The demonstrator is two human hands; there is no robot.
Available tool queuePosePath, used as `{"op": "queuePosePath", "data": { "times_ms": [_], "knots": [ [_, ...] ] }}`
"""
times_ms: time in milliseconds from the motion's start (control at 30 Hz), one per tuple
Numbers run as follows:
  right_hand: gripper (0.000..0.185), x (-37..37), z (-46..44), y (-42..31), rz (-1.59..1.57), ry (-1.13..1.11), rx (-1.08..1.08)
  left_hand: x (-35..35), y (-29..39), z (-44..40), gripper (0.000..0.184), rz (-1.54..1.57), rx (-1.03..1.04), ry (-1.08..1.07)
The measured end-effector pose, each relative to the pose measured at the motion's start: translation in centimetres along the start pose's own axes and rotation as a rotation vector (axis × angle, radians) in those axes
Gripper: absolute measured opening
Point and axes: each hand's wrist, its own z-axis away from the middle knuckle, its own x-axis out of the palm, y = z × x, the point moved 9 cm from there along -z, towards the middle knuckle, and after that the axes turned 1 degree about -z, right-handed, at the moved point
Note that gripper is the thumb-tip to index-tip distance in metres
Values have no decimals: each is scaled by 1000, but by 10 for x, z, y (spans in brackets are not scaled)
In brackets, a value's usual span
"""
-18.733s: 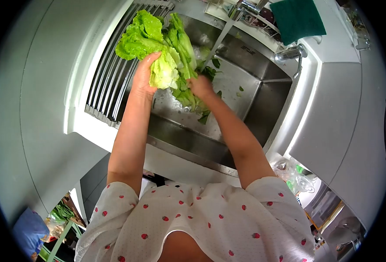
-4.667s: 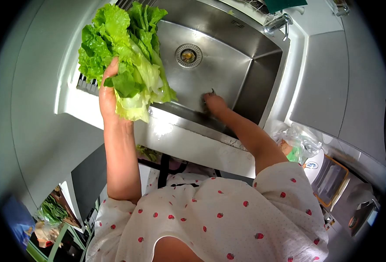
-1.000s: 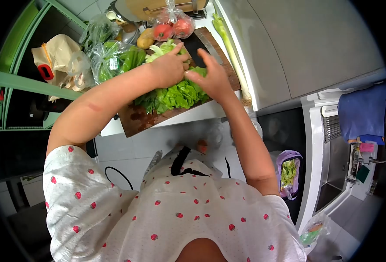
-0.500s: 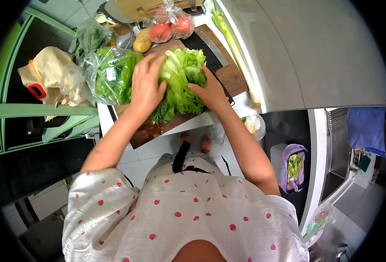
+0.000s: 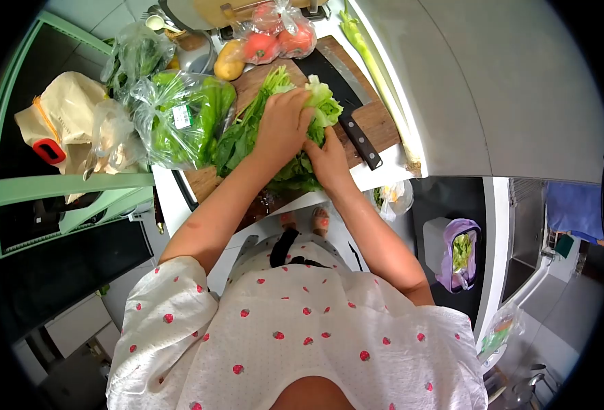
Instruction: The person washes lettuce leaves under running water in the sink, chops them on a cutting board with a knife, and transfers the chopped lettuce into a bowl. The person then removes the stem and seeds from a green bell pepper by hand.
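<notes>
My left hand [image 5: 285, 124] lies over the bunch of leafy greens, its fingers together and curled on the pale lettuce [image 5: 324, 102]. Just right of it and lower, my right hand [image 5: 329, 162] is closed against the side of the same bunch. Dark green leaves [image 5: 237, 145] spread out left of my left hand. The bunch rests on a wooden cutting board [image 5: 382, 127]. A knife with a black handle [image 5: 360, 141] lies on the board right of the greens. Palms and some fingertips are hidden by the leaves.
Bagged green peppers [image 5: 179, 123] lie left of the board. Behind it are a potato [image 5: 229, 61] and bagged tomatoes [image 5: 278, 44]. A long leek [image 5: 377, 75] lies along the right edge. A purple-lined bin [image 5: 460, 254] stands at lower right.
The sink work of the earlier frames has given way to the cutting board. Since half a second ago, my left hand has moved right over the greens and closed, and the knife handle has come into view.
</notes>
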Motion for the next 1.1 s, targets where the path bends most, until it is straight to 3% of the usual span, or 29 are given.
{"op": "queuePosePath", "data": {
  "times_ms": [67, 133, 267, 300, 433, 533, 633, 733, 767, 867, 967, 1100],
  "knots": [
    [52, 0, -3, 5, 49, -15, -41, 6, -18, 1, 34, -6, -18, -42],
    [56, -12, 3, -14, 135, -50, 64, 5, -28, 2, 33, 20, -36, -67],
    [63, -36, 6, 0, 164, 79, 61, -32, -12, -10, 65, -454, -78, 84],
    [69, -36, 6, 7, 141, 70, 86, -27, -30, -12, 84, -522, -161, 41],
    [63, -7, 12, 4, 48, 21, 185, 18, -100, -5, 101, 170, -578, -334],
    [55, 12, 11, -9, 2, 40, -21, 24, -85, -9, 107, 176, -394, -409],
    [51, 20, 9, -8, -16, 18, -69, 18, -58, -3, 112, 340, -370, -424],
    [49, 24, 3, 7, 118, 18, -112, 29, -58, 8, 113, -48, -354, -428],
    [49, 24, 0, 10, 169, 16, -128, 31, -61, 8, 114, -37, -377, -420],
    [46, 15, -1, 1, 381, -80, 9, 37, -65, 7, 116, -43, -435, -415],
    [51, -6, 4, -12, 498, -147, -7, 34, -61, 8, 117, -115, -472, -408],
    [56, -31, 11, -16, 491, -12, -50, 33, -57, 9, 115, -122, -460, -369]
  ]
}}
